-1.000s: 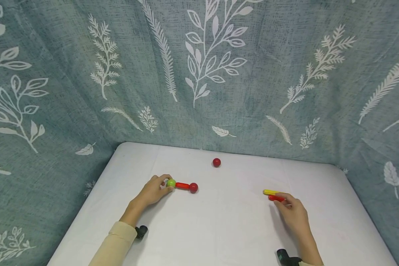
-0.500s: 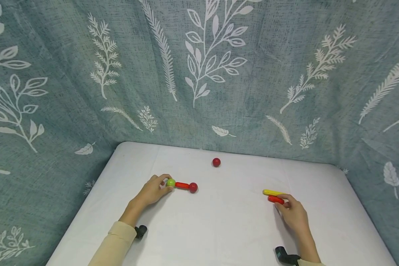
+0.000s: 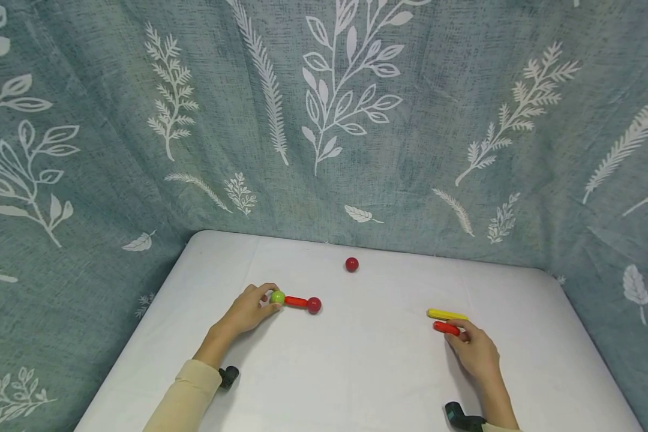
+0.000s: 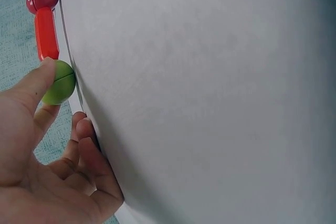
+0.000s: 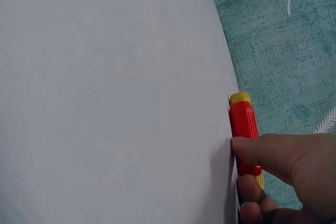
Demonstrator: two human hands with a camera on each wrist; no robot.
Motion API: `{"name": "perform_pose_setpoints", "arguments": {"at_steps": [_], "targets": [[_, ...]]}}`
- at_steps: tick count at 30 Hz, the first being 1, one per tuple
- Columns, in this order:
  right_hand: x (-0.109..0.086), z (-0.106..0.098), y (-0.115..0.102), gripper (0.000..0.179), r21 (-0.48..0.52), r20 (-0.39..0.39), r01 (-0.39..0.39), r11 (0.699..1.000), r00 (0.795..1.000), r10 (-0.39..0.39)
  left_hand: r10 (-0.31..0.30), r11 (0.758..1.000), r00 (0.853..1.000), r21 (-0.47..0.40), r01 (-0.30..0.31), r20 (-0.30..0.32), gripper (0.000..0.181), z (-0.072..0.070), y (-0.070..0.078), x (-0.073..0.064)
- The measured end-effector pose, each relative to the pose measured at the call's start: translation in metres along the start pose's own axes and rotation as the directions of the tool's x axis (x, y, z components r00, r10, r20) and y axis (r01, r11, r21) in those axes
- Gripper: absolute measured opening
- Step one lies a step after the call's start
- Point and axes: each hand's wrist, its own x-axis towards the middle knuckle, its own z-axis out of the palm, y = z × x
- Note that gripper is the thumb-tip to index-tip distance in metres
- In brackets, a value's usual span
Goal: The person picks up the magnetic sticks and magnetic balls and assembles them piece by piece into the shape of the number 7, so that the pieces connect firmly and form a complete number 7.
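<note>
My left hand (image 3: 251, 309) pinches a green ball (image 3: 278, 297) between thumb and fingers. That ball is joined to one end of a red rod (image 3: 296, 302), and a dark red ball (image 3: 314, 305) sits on the other end. In the left wrist view the thumb lies across the green ball (image 4: 62, 83). On the right, my right hand (image 3: 475, 348) grips a second red rod (image 3: 446, 327), its thumb pressed over the side in the right wrist view. Just behind it a yellow rod (image 3: 447, 314) lies on the table, partly hidden by the red rod in the right wrist view.
A loose dark red ball (image 3: 351, 264) rests near the back edge of the white table (image 3: 356, 372). A teal leaf-patterned cloth (image 3: 216, 108) hangs behind and to the sides. Dark devices (image 3: 463, 417) are strapped at both wrists.
My right hand has drawn the red rod slightly toward the front, away from the yellow rod, so a gap shows between them. The left hand and its joined pieces stay put.
</note>
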Motion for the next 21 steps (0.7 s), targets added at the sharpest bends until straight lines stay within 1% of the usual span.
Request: {"name": "perform_pose_setpoints", "arguments": {"at_steps": [6,14,18,21], "targets": [[-0.001,0.001,0.001,0.035,0.001,-0.013,0.005,1.0,1.0,-0.005,0.006,1.0,1.0,-0.002,-0.006,0.003,0.037,0.0,0.0,0.001],[-0.003,0.001,-0.004,0.037,0.005,-0.002,-0.005,1.0,1.0,0.005,0.007,1.0,1.0,-0.003,-0.007,0.0,0.037,0.0,-0.001,0.0],[-0.007,0.002,-0.014,0.037,0.02,0.016,0.026,0.999,1.0,-0.026,0.003,1.0,1.0,0.001,-0.003,-0.002,0.037,0.0,0.0,-0.001],[-0.01,0.003,-0.025,0.035,0.043,0.03,0.077,0.996,0.996,-0.079,-0.004,1.0,1.0,0.009,0.004,-0.006,0.037,0.0,0.001,-0.001]]}}
